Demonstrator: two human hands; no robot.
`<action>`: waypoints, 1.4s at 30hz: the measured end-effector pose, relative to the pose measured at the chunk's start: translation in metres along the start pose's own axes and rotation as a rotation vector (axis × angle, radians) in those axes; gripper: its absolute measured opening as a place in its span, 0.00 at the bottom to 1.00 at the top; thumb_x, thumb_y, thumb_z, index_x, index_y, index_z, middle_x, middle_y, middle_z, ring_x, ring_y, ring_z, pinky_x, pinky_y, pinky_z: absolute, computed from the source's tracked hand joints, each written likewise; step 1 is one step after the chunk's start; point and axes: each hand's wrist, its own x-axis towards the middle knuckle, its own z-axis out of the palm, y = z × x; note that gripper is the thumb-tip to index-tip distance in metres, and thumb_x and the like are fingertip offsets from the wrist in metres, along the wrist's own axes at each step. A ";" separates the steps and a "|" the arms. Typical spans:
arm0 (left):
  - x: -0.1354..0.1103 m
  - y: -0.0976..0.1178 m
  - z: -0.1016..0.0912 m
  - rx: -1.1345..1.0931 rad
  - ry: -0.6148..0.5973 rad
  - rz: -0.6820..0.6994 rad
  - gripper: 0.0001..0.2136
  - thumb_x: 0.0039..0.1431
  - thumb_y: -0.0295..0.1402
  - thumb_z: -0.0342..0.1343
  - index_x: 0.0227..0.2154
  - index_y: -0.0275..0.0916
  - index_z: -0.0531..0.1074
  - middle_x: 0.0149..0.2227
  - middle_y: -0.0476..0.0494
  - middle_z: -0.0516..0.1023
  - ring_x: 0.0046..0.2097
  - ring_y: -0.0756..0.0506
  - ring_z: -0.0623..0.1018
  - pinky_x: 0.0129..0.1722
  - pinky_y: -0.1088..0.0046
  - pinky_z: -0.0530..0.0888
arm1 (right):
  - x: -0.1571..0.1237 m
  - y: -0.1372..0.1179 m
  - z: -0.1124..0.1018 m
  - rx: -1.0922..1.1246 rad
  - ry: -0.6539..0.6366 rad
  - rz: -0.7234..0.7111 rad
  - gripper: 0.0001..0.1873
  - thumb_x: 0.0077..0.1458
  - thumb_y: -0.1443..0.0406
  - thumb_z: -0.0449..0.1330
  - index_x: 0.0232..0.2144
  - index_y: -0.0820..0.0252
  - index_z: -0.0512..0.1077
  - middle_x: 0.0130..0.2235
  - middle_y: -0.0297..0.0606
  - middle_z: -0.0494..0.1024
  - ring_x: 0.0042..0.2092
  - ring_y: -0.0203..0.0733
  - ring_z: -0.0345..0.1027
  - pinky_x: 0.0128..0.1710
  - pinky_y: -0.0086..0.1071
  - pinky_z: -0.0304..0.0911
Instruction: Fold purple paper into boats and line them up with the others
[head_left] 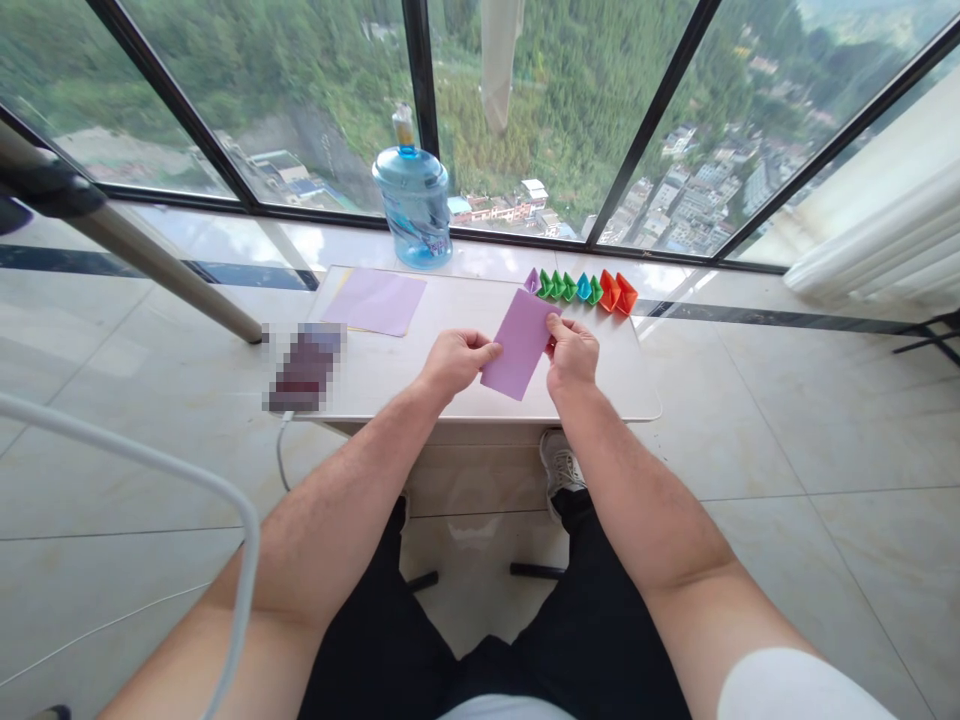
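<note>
Between my two hands is a purple sheet of paper (519, 345), held tilted above the white table (390, 375). My left hand (459, 360) pinches its left edge with thumb and forefinger. At the upper right edge, my right hand (574, 350) grips it, thumb on top and the other fingers behind. A row of small folded paper boats (559, 287) in purple, green, blue and orange stands just beyond the held sheet, along the table's far side. To the left on the table lies a stack of flat purple paper (379, 300) with a yellowish edge showing beneath.
A pixelated phone-like object (306, 365) with a white cable sits at the table's left edge. Behind the table a blue water jug (414, 205) stands by the window. A slanted pole (187, 265) and a white curved tube (244, 520) are on the left.
</note>
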 end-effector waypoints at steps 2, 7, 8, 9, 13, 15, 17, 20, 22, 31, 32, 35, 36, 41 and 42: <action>0.003 -0.002 -0.006 0.032 0.014 0.012 0.10 0.44 0.37 0.68 0.18 0.37 0.76 0.20 0.45 0.76 0.24 0.48 0.72 0.26 0.72 0.68 | 0.008 -0.006 -0.006 0.032 0.038 0.005 0.12 0.46 0.60 0.70 0.26 0.58 0.70 0.26 0.29 0.73 0.29 0.34 0.66 0.29 0.29 0.63; 0.006 -0.003 -0.010 -0.017 0.102 0.021 0.11 0.48 0.39 0.67 0.23 0.37 0.76 0.26 0.41 0.81 0.30 0.47 0.77 0.32 0.70 0.73 | 0.021 -0.019 -0.017 0.078 0.100 -0.026 0.12 0.49 0.60 0.69 0.26 0.58 0.69 0.27 0.30 0.73 0.30 0.34 0.67 0.29 0.29 0.65; 0.005 -0.003 -0.009 -0.046 0.083 0.025 0.12 0.49 0.41 0.67 0.26 0.37 0.77 0.30 0.40 0.82 0.32 0.46 0.78 0.33 0.70 0.73 | 0.020 -0.018 -0.016 0.068 0.085 -0.028 0.12 0.50 0.60 0.69 0.27 0.58 0.70 0.28 0.30 0.74 0.31 0.34 0.68 0.30 0.29 0.66; 0.004 -0.002 -0.006 -0.069 0.049 0.029 0.14 0.49 0.43 0.68 0.30 0.37 0.78 0.33 0.40 0.83 0.35 0.45 0.79 0.35 0.70 0.74 | 0.018 -0.017 -0.015 0.056 0.069 -0.023 0.13 0.49 0.59 0.69 0.27 0.58 0.70 0.28 0.31 0.74 0.31 0.35 0.68 0.29 0.29 0.66; -0.002 -0.001 0.003 -0.027 -0.076 0.008 0.17 0.43 0.45 0.71 0.29 0.37 0.80 0.29 0.44 0.81 0.32 0.47 0.76 0.33 0.72 0.70 | 0.009 -0.007 -0.006 0.006 0.004 0.004 0.15 0.49 0.56 0.70 0.27 0.58 0.70 0.27 0.31 0.73 0.31 0.35 0.68 0.28 0.29 0.65; -0.003 -0.002 0.004 0.039 -0.078 -0.009 0.15 0.42 0.43 0.72 0.22 0.37 0.77 0.24 0.47 0.76 0.28 0.48 0.72 0.31 0.72 0.68 | 0.008 -0.005 -0.005 -0.009 -0.019 0.001 0.16 0.49 0.55 0.69 0.27 0.58 0.69 0.27 0.31 0.73 0.31 0.35 0.68 0.29 0.30 0.65; -0.003 -0.003 0.003 0.072 -0.071 -0.012 0.13 0.43 0.39 0.71 0.19 0.37 0.75 0.21 0.48 0.75 0.27 0.49 0.72 0.30 0.71 0.68 | 0.011 -0.006 -0.006 -0.009 -0.029 -0.010 0.16 0.50 0.54 0.69 0.27 0.58 0.69 0.28 0.32 0.73 0.32 0.35 0.69 0.31 0.30 0.66; -0.001 -0.002 -0.002 0.075 -0.107 -0.001 0.09 0.44 0.35 0.68 0.20 0.37 0.75 0.21 0.45 0.77 0.27 0.47 0.74 0.32 0.69 0.71 | 0.017 -0.010 -0.012 0.013 -0.004 -0.018 0.15 0.51 0.56 0.69 0.28 0.57 0.69 0.29 0.32 0.74 0.33 0.35 0.69 0.32 0.30 0.67; 0.000 -0.001 -0.004 0.078 -0.125 0.013 0.08 0.45 0.34 0.67 0.20 0.37 0.76 0.22 0.43 0.78 0.27 0.47 0.75 0.32 0.68 0.72 | 0.020 -0.013 -0.014 0.023 0.011 -0.020 0.15 0.51 0.56 0.69 0.28 0.57 0.69 0.29 0.32 0.74 0.33 0.35 0.69 0.31 0.30 0.67; -0.001 0.000 -0.002 0.101 -0.083 0.079 0.10 0.46 0.39 0.67 0.25 0.38 0.78 0.26 0.44 0.80 0.30 0.47 0.76 0.33 0.72 0.70 | 0.007 -0.005 -0.004 0.139 0.008 0.021 0.14 0.48 0.59 0.70 0.27 0.57 0.69 0.27 0.31 0.74 0.30 0.34 0.68 0.31 0.30 0.67; -0.001 0.000 -0.001 0.046 -0.086 0.091 0.12 0.46 0.41 0.67 0.28 0.38 0.79 0.29 0.44 0.81 0.31 0.46 0.76 0.33 0.72 0.71 | 0.004 -0.002 -0.002 0.143 0.002 0.028 0.15 0.47 0.58 0.70 0.27 0.57 0.68 0.27 0.31 0.74 0.30 0.34 0.67 0.31 0.30 0.67; 0.001 0.001 0.000 0.041 0.036 0.122 0.13 0.48 0.44 0.65 0.26 0.37 0.78 0.27 0.46 0.79 0.29 0.47 0.74 0.30 0.73 0.68 | -0.002 0.005 0.001 0.094 -0.048 0.057 0.15 0.48 0.56 0.69 0.28 0.58 0.70 0.29 0.32 0.76 0.30 0.34 0.68 0.31 0.30 0.67; 0.002 0.002 -0.002 0.091 0.085 0.132 0.13 0.50 0.43 0.64 0.25 0.37 0.77 0.25 0.47 0.78 0.28 0.48 0.73 0.29 0.73 0.67 | -0.002 0.006 0.000 0.040 -0.070 0.053 0.15 0.48 0.55 0.69 0.30 0.58 0.71 0.30 0.33 0.77 0.31 0.35 0.68 0.32 0.31 0.67; 0.004 0.008 -0.021 0.677 -0.001 0.241 0.09 0.56 0.37 0.57 0.27 0.39 0.79 0.25 0.47 0.79 0.28 0.47 0.74 0.31 0.71 0.67 | -0.001 -0.008 -0.012 -0.515 -0.263 -0.438 0.24 0.48 0.59 0.70 0.49 0.56 0.76 0.52 0.43 0.79 0.47 0.45 0.73 0.47 0.40 0.68; 0.004 0.008 -0.023 0.796 -0.044 0.291 0.09 0.57 0.36 0.56 0.27 0.39 0.80 0.25 0.46 0.80 0.29 0.46 0.75 0.32 0.70 0.67 | -0.003 -0.011 -0.014 -0.662 -0.337 -0.567 0.25 0.48 0.60 0.71 0.49 0.55 0.76 0.54 0.43 0.79 0.51 0.48 0.72 0.51 0.42 0.66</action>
